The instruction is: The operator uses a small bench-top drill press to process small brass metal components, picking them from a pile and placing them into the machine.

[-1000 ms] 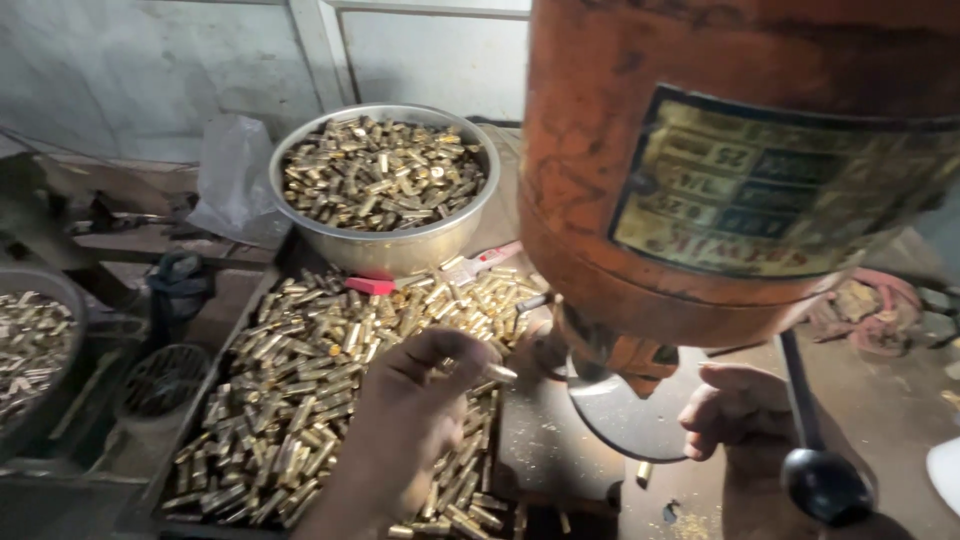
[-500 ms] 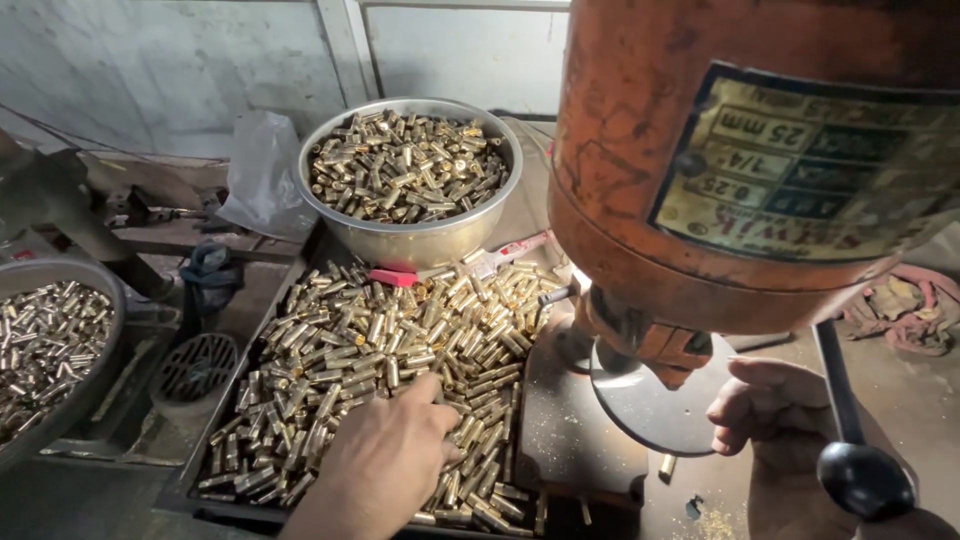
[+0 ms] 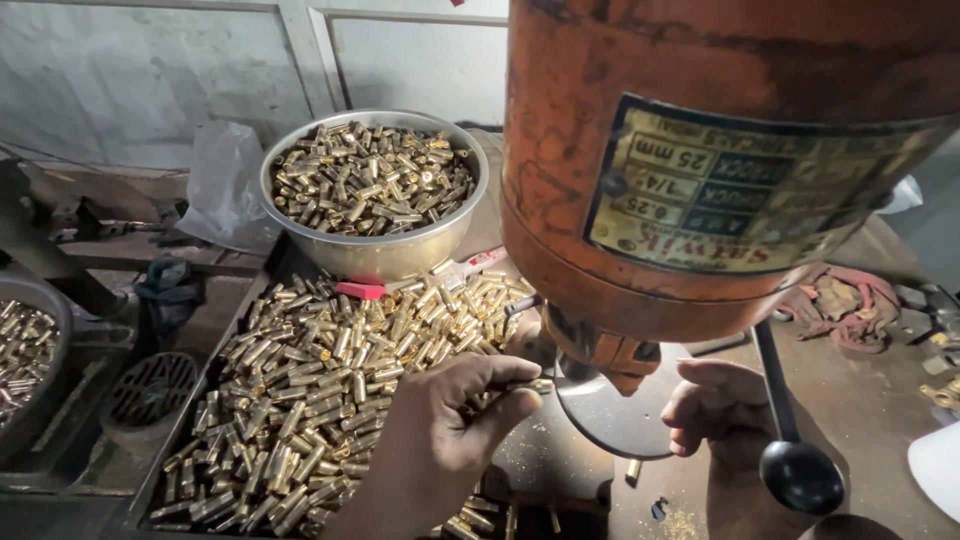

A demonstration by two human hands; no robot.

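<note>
My left hand (image 3: 447, 425) pinches a small brass piece (image 3: 533, 385) between thumb and fingers, just left of the round metal plate (image 3: 615, 420) under the orange machine head (image 3: 700, 170). Beneath that hand lies a flat tray (image 3: 190, 400) heaped with brass pieces (image 3: 330, 370). My right hand (image 3: 715, 410) rests at the right edge of the plate with curled fingers, next to a black lever with a round knob (image 3: 800, 475); whether it grips anything is hidden.
A steel bowl (image 3: 385, 255) full of brass pieces stands behind the tray, with a red-handled tool (image 3: 362, 290) at its foot. A second bowl (image 3: 30, 350) of brass pieces sits at far left. Rags (image 3: 845, 300) lie at right.
My left hand has lifted off the heap of brass pieces and moved right toward the plate, now pinching one piece. The view has shifted slightly.
</note>
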